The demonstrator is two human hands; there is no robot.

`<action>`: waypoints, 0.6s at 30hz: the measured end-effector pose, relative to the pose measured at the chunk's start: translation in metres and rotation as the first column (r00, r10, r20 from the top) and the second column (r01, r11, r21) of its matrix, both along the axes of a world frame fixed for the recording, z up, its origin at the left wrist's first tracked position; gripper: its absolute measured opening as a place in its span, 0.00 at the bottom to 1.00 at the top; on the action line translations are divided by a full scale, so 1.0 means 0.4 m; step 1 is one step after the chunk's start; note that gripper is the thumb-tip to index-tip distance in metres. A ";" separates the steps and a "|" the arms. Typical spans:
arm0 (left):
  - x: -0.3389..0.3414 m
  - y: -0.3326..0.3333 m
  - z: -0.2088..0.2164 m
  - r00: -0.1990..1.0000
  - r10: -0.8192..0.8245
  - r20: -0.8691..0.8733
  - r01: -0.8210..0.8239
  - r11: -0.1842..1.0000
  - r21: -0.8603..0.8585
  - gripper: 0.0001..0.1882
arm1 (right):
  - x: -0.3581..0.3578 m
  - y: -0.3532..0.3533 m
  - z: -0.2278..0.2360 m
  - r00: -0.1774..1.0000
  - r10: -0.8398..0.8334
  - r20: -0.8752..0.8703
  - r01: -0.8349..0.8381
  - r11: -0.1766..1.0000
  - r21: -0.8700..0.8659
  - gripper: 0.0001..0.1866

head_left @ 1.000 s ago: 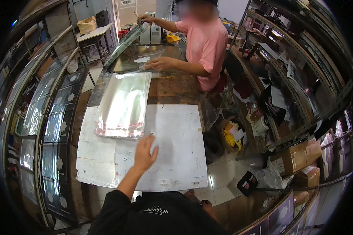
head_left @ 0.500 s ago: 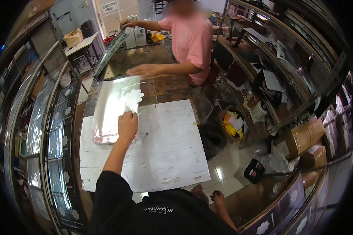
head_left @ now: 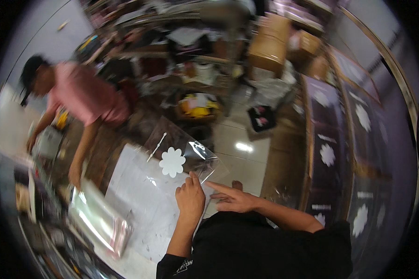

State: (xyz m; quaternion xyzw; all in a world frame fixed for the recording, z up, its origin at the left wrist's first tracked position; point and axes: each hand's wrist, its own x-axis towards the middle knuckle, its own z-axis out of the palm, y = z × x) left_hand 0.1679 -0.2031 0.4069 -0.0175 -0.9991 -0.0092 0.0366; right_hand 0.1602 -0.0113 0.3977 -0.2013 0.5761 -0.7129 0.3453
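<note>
My left hand (head_left: pixel 191 195) is closed on the near edge of a clear plastic bag (head_left: pixel 198 148) printed with a white flower and a thin white line. The bag hangs over the right part of the white board and past its edge. Close by on the right, my right hand (head_left: pixel 233 197) has its index finger stretched toward the bag's near corner, the other fingers apart; whether it touches the plastic I cannot tell. A stack of glossy clear bags (head_left: pixel 100 218) lies on the white board (head_left: pixel 144 209) to the left.
A co-worker in a pink shirt (head_left: pixel 86 93) leans over the table at the far left, one hand by the stack. Racks with flower-printed sheets (head_left: pixel 328 153) stand at the right. Cardboard boxes (head_left: pixel 270 46) and a box of yellow scraps (head_left: pixel 198 107) sit beyond the tiled floor (head_left: pixel 239 146).
The view has swung to the right. My left hand has taken a printed bag off the stack and carried it right. My right hand has risen from low at my side to near it.
</note>
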 end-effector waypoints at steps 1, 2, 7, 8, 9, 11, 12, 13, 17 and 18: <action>-0.008 0.025 -0.012 0.996 -0.086 0.018 0.086 0.996 -0.002 0.25 | -0.002 -0.006 0.004 0.998 -0.046 -0.042 0.046 0.999 0.005 0.35; -0.017 0.051 -0.029 0.986 -0.165 0.032 0.165 0.986 -0.003 0.24 | -0.002 -0.006 0.000 0.993 -0.083 -0.087 0.085 0.996 0.014 0.36; -0.058 0.170 -0.048 0.924 -0.382 0.008 0.371 0.902 0.220 0.21 | -0.013 0.030 -0.050 0.862 -0.475 -0.177 0.504 0.840 0.200 0.30; -0.064 0.182 -0.065 0.906 -0.424 0.023 0.409 0.886 0.219 0.26 | -0.017 0.047 -0.030 0.847 -0.519 -0.111 0.528 0.800 0.286 0.28; -0.069 0.203 -0.056 0.877 -0.481 0.006 0.463 0.847 0.262 0.29 | -0.019 0.076 -0.039 0.804 -0.585 -0.107 0.587 0.754 0.294 0.26; -0.073 0.238 -0.016 0.819 -0.573 -0.031 0.546 0.761 0.350 0.33 | -0.021 0.146 -0.083 0.714 -0.693 -0.099 0.682 0.658 0.318 0.23; -0.073 0.253 0.001 0.794 -0.606 0.039 0.540 0.735 0.410 0.38 | -0.025 0.190 -0.102 0.705 -0.694 -0.147 0.697 0.640 0.324 0.22; -0.072 0.255 -0.006 0.782 -0.623 -0.004 0.552 0.690 0.468 0.37 | -0.035 0.238 -0.120 0.702 -0.685 -0.194 0.704 0.627 0.333 0.21; -0.053 0.197 -0.034 0.823 -0.567 -0.019 0.453 0.636 0.624 0.32 | -0.089 0.423 -0.142 0.740 -0.644 -0.193 0.662 0.646 0.380 0.16; -0.054 0.175 -0.041 0.844 -0.536 0.017 0.400 0.652 0.644 0.30 | -0.093 0.468 -0.149 0.735 -0.646 -0.208 0.669 0.640 0.378 0.14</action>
